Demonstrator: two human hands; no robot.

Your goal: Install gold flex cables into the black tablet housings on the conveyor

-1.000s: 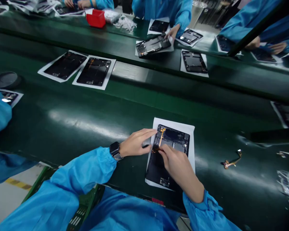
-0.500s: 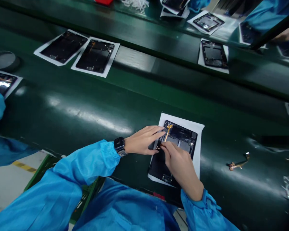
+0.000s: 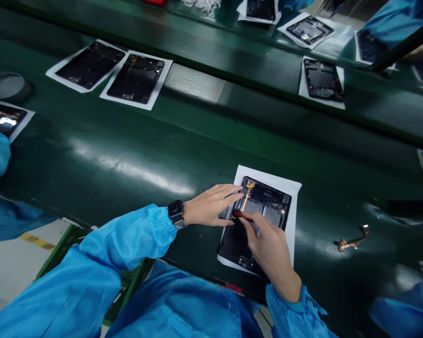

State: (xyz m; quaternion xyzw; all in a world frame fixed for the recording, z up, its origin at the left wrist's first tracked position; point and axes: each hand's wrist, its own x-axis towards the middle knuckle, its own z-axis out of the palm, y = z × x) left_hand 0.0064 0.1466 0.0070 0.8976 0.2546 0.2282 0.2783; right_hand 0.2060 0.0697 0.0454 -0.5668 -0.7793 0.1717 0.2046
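An opened tablet (image 3: 238, 239) lies on a white sheet (image 3: 296, 206) in front of me, its inner parts facing up. A thin orange flex cable (image 3: 247, 199) runs along the tablet's upper left side. My left hand (image 3: 209, 205) rests at the tablet's left edge, fingers spread and holding nothing. Over the tablet's middle, my right hand (image 3: 271, 244) pinches a small reddish-brown piece (image 3: 241, 215), close to the cable's lower end. I cannot make out whether that piece is a tool or a part.
A loose flex cable (image 3: 352, 240) lies on the green bench (image 3: 127, 155) to the right. Farther back, two tablets on white sheets (image 3: 146, 105) lie at left, and another tablet (image 3: 322, 80) at right. A co-worker's blue sleeve (image 3: 407, 307) shows at lower right.
My right hand has shifted slightly right and down, and the reddish-brown piece now shows between its fingers. A blue sleeve has come in at the lower right. My left hand stays put.
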